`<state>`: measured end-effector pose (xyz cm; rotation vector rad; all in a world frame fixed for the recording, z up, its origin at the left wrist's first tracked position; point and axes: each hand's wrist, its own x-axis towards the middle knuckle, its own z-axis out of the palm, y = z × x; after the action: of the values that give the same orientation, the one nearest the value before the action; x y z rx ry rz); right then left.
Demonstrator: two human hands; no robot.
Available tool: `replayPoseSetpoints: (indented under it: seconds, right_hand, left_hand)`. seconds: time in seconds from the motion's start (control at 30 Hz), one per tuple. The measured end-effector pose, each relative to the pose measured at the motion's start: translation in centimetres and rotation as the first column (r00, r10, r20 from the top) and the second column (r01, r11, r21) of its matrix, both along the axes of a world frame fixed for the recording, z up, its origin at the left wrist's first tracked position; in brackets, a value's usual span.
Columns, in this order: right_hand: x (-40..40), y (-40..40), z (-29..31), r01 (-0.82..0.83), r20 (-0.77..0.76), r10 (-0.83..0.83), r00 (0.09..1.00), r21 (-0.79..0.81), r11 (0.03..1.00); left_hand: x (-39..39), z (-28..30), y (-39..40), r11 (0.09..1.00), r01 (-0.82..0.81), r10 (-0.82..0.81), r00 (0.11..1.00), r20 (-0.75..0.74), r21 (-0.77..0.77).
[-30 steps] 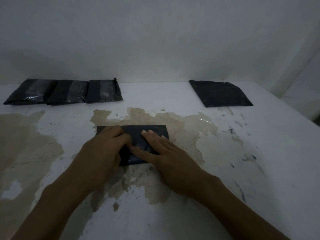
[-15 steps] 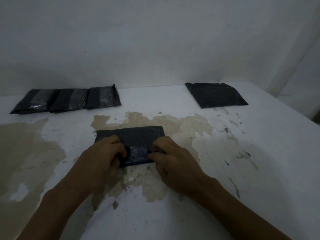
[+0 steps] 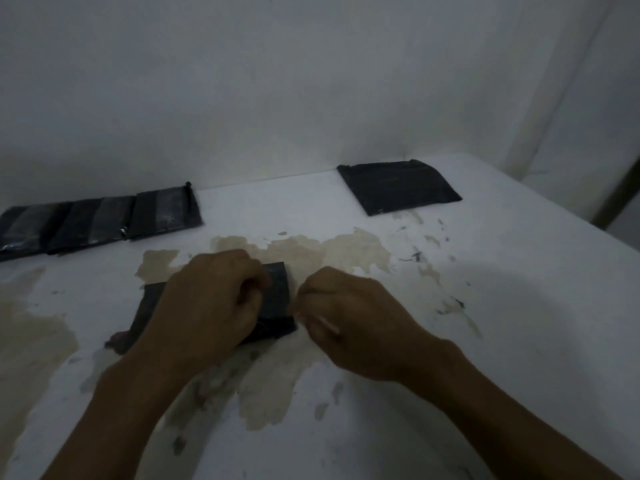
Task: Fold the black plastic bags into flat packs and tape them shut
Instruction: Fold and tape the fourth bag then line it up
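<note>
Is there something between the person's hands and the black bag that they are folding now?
Nothing visible. The left hand lies directly on the folded black bag, pressing it to the white table. The right hand is curled at the bag's right edge; whether it touches is unclear.

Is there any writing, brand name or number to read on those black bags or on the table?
None: no text shows anywhere.
The folded bag under the hands, the three taped packs and the bag at the back right look plain black.
The table bears only stains.
</note>
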<state>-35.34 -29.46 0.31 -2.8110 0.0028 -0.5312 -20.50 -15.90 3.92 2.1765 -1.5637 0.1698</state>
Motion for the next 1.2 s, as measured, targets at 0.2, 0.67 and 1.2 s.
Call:
replayPoseSetpoints:
  seconds: [0.2,0.67,1.2]
  right_hand:
    - [-3.2,-8.2,0.2,0.391,0.026,-0.397,0.918,0.115,0.913]
    - [-6.5,-17.4,-4.6,0.698,0.06,-0.716,0.695,0.184,0.692]
    - [-5.9,-17.6,-4.8,0.724,0.04,-0.735,0.677,0.148,0.674]
  left_hand:
    - [-1.0,-1.2,-8.5,0.986,0.141,-0.15,0.983,-0.105,-0.093]
    - [-0.3,-4.0,-18.3,0.965,0.123,-0.08,0.98,-0.183,0.234]
    - [-1.3,-4.3,-18.3,0.989,0.052,-0.011,0.96,-0.279,0.14]
